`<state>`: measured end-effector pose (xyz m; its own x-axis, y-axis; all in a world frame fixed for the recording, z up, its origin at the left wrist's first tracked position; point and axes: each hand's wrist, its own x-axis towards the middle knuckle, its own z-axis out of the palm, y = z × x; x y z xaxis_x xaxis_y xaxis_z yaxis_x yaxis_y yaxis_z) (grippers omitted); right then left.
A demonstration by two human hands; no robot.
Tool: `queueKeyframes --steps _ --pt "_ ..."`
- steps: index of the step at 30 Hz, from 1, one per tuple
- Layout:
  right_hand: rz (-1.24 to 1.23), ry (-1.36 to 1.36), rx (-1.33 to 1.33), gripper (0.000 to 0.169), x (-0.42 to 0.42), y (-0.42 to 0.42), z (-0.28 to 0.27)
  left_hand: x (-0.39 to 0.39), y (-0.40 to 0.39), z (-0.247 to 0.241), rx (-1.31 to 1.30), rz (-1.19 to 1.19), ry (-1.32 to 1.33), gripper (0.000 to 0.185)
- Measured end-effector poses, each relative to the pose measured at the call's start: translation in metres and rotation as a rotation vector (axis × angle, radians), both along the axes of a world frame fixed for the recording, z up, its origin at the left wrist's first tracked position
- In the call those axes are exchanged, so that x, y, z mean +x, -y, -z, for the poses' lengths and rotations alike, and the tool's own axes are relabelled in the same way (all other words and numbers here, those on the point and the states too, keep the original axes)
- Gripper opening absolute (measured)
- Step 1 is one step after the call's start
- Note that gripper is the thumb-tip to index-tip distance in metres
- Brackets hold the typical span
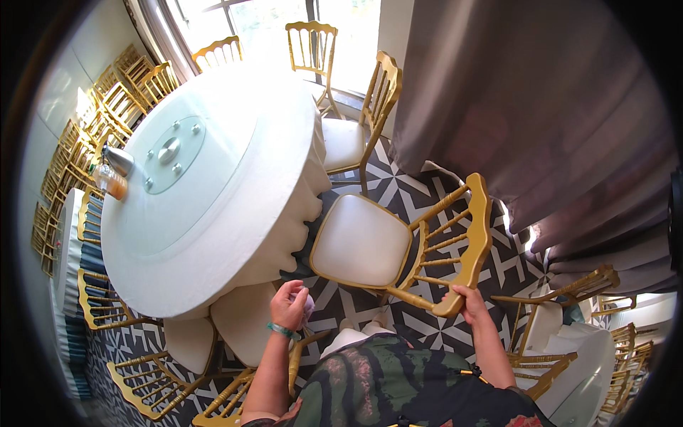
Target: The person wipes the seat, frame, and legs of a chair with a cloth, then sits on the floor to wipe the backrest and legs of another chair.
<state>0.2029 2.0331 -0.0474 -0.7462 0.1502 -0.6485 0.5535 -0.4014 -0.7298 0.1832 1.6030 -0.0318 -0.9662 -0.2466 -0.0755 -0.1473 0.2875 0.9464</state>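
A gold chair with a white padded seat (pixel 362 240) stands before me, its front by the hanging cloth of a round table. My right hand (pixel 468 303) grips the near end of its top rail. In my left hand (pixel 288 305) is a crumpled pale purple cloth (pixel 308 308), partly hidden by the fingers. That hand is over the gap between the chair and a neighbouring white chair seat (pixel 248 323). A green bangle circles the left wrist. The round table (pixel 256 224) wears a white tablecloth and carries a glass turntable (pixel 176 155).
A metal pitcher (pixel 119 160) and a plastic bottle of brownish liquid (pixel 110 181) stand at the table's left. Several gold chairs surround it; more are stacked along the left wall (pixel 114 96). Grey curtains (pixel 533 107) hang at right. Another set table (pixel 587 363) is at lower right.
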Motion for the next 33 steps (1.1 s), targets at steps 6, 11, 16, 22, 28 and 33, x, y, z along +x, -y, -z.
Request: queueKeyframes --steps 6,11,16,22,28,33 --pt "0.014 0.063 0.135 0.036 0.014 -0.052 -0.017 -0.046 -0.045 0.008 0.074 0.103 0.072 0.022" --pt "-0.018 0.076 0.106 0.038 0.013 -0.061 -0.018 -0.085 -0.093 0.016 0.178 0.264 0.148 0.022" --pt "0.084 0.031 0.298 0.044 0.011 -0.052 -0.016 -0.131 -0.126 0.006 0.36 0.453 0.379 0.022" --pt "0.247 0.104 1.27 0.057 -0.01 -0.01 -0.004 -0.191 -0.114 0.042 0.553 0.562 0.656 0.024" --pt "0.25 0.243 1.418 0.044 -0.012 -0.023 0.011 -0.268 -0.047 0.075 0.53 0.441 0.671 0.022" --pt "0.282 0.351 1.404 0.044 0.003 -0.028 0.011 -0.327 0.009 0.116 0.414 0.317 0.692 0.023"
